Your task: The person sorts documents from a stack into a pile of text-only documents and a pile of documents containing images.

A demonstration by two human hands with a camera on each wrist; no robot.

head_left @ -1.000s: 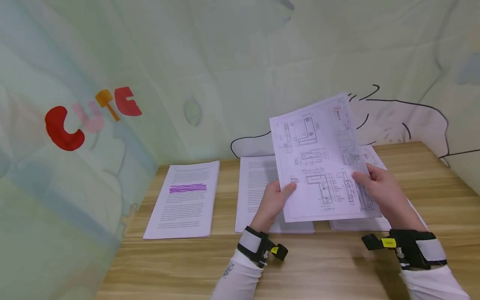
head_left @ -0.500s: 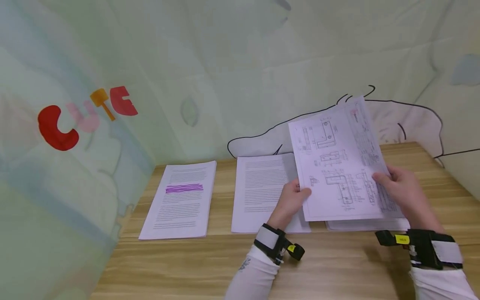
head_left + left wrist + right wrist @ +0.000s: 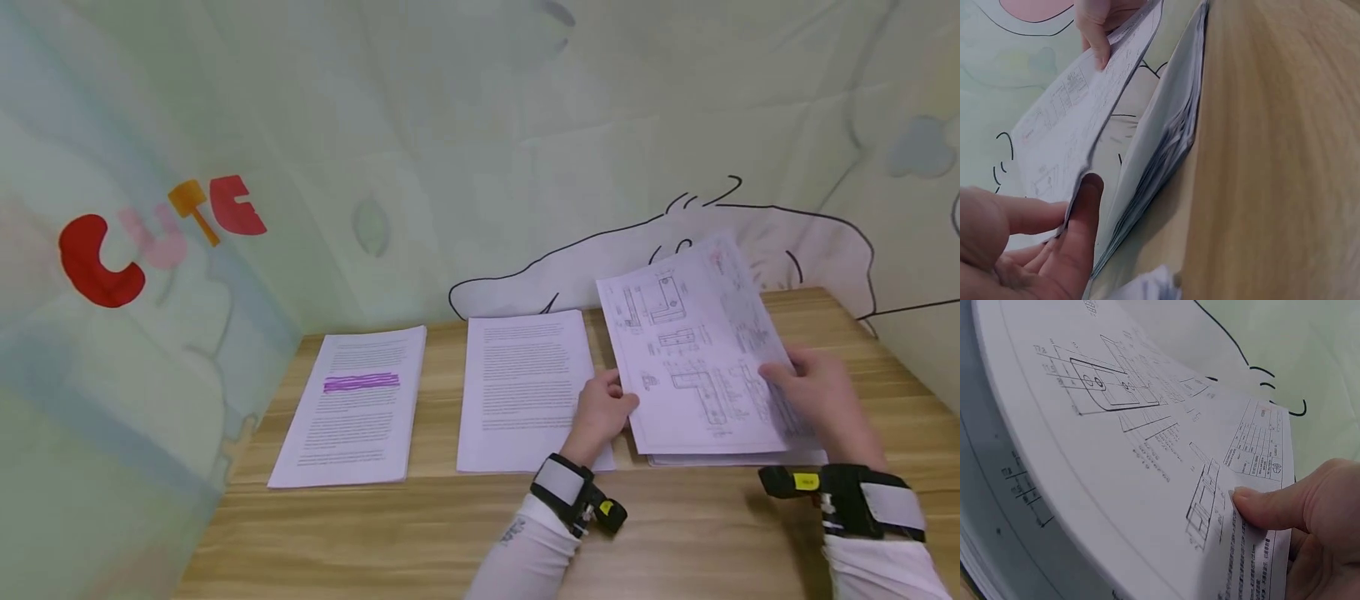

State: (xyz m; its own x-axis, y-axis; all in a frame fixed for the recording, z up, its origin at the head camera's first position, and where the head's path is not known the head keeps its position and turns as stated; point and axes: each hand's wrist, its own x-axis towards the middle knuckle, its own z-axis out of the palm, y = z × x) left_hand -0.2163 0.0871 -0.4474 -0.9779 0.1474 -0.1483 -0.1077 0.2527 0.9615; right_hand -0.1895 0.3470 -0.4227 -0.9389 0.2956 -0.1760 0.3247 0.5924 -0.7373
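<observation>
A thin sheaf of technical drawings [image 3: 686,358] is held by its two sides, tilted just above the right paper stack [image 3: 735,459]. My left hand [image 3: 602,414] pinches its left edge, thumb on top and fingers beneath; the left wrist view shows the sheaf [image 3: 1079,106] apart from the stack [image 3: 1166,131] under it. On the opposite edge, my right hand [image 3: 821,404] grips with the thumb pressed on the printed face, and the right wrist view shows the paper [image 3: 1147,462] bowing. Another drawing [image 3: 1016,506] lies below it.
Two stacks of printed text lie to the left on the wooden table [image 3: 360,542]: a middle stack [image 3: 525,392] beside my left hand, and a left stack [image 3: 348,408] with purple marker strokes. A patterned cloth backdrop [image 3: 450,167] rises behind the table's far edge.
Both hands have carried the sheaf of drawings rightward and lowered it from over the middle stack to over the right stack. The middle stack is now largely uncovered.
</observation>
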